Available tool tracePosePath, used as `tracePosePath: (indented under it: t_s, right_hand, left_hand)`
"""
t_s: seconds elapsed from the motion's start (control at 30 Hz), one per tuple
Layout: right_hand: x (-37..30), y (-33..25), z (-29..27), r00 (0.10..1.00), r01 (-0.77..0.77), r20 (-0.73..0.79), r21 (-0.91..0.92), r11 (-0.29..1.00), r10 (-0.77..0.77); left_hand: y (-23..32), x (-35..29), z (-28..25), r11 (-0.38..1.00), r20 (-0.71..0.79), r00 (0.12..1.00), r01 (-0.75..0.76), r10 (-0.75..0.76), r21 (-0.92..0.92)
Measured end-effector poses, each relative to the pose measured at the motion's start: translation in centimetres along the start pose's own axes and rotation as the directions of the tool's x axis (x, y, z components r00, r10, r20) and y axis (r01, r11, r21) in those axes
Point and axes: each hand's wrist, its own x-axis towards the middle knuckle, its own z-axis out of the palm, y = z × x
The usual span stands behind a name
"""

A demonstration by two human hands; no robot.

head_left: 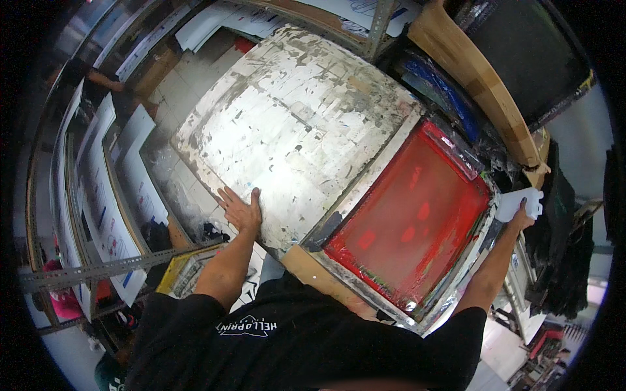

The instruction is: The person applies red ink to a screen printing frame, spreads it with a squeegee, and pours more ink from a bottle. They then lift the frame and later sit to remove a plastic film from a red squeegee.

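Note:
My left hand [241, 207] lies with fingers spread on the near left edge of a worn white board [287, 130], which is blotched with grey patches and peeling bits. At the right, my right hand [522, 219] is closed on a white plastic container [512, 206], holding it just beyond the far right corner of a screen-printing frame [417, 221]. Red film covers the inside border of that frame, and a few brighter red patches show on its hazy mesh. The frame sits along the right side of the white board. How the fingers wrap the container is partly hidden.
Metal racking [91, 270] with printed white sheets [107, 195] stands at the left. Another person's arm [104, 81] shows behind it. A long cardboard piece [479, 78] and a dark framed screen [531, 58] lean at the far right. Dark cloths [554, 260] hang at the right.

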Motion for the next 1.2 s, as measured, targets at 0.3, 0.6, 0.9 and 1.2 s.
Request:
tracePosePath:
  t_s: [0.3,0.6,0.9,1.2]
  right_hand:
    - [-6.4,-8.4,-3.3,0.962,0.263,0.13,-0.658,0.705,-0.239]
    - [-13.9,-21.4,-8.6,0.816,0.491,0.571,-0.598,0.633,-0.094]
    - [-11.7,-18.7,-9.5,0.915,0.313,0.397,-0.587,0.746,-0.072]
    - [-7.1,-8.3,-8.1,0.978,-0.144,-0.197,-0.407,0.902,0.067]
  left_hand:
    - [-0.6,0.7,1.5,0.995,-0.01,0.999,0.032,-0.031,0.091]
    - [0.4,1.1,1.2,0.994,0.035,0.999,0.011,-0.015,0.106]
    - [0.0,1.0,2.0,0.998,0.026,0.999,0.036,-0.038,0.051]
    - [-0.4,1.5,3.0,0.996,-0.012,1.0,-0.01,0.011,0.091]
